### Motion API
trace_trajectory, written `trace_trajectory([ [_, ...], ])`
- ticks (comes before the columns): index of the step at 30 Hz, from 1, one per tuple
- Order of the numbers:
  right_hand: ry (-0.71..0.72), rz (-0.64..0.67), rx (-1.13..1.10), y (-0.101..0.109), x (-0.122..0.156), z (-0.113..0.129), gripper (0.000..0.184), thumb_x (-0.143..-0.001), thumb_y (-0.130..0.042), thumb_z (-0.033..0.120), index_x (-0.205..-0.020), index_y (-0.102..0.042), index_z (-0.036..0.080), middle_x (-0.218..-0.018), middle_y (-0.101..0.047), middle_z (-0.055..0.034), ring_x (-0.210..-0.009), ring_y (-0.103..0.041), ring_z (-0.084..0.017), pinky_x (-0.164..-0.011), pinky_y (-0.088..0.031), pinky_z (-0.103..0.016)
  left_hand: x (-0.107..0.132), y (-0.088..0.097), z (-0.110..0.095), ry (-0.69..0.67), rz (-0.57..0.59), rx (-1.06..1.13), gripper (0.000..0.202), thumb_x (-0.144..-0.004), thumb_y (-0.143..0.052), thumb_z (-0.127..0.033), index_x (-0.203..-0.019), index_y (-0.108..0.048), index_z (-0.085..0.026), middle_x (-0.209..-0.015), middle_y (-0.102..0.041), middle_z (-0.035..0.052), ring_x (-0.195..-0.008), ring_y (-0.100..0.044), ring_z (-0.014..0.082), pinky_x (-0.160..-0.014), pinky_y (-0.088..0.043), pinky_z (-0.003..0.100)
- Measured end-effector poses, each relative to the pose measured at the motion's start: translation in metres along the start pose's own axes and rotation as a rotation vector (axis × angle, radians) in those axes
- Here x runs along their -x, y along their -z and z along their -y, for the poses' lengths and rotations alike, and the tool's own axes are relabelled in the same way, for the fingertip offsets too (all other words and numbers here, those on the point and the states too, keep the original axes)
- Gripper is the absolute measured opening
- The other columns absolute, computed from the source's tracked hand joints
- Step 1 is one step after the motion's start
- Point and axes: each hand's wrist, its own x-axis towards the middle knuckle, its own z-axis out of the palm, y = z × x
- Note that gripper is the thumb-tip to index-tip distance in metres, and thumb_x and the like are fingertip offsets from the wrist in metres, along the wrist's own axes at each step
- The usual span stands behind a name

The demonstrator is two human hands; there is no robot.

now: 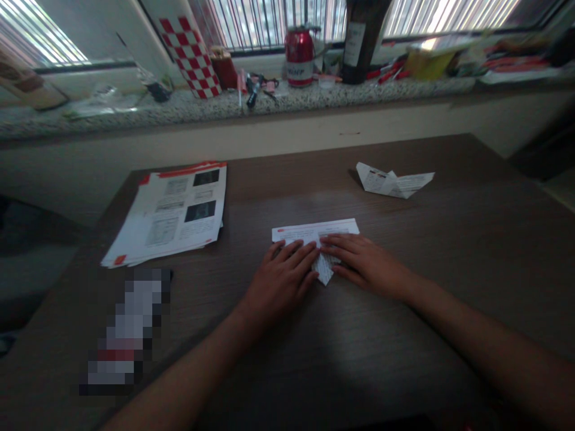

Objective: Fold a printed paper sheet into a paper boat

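Note:
A printed sheet of paper, folded to a point on the side towards me, lies on the brown table. My left hand rests flat on its left part, fingers stretched out. From the other side my right hand presses on the right part, its fingers also extended. The fingertips of both hands nearly meet at the middle of the paper. Between them the folded tip shows; much of the sheet is hidden under the fingers. Farther back on the right sits a folded paper boat.
A stack of printed sheets lies at the back left. Nearer on the left is a blurred-out oblong object. Along the granite windowsill stand a red and white can, a dark bottle and a checkered box.

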Motion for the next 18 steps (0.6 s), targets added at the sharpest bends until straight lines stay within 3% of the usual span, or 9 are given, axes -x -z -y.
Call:
trace_trajectory([
  [18, 0.028, -0.001, 0.003, 0.0003, -0.0017, -0.001, 0.052, -0.107, -0.056, 0.032, -0.158, -0.046, 0.031, -0.16, -0.053, -0.0046, -0.149, -0.047, -0.026, -0.122, -0.041, -0.054, 0.0013, 0.0039, 0.0012, -0.008, 0.019, -0.001, 0.049, -0.112, -0.041, -0.043, -0.159, -0.043, -0.026, -0.162, -0.05, 0.0039, -0.149, -0.044, 0.0282, -0.123, -0.028, 0.054],
])
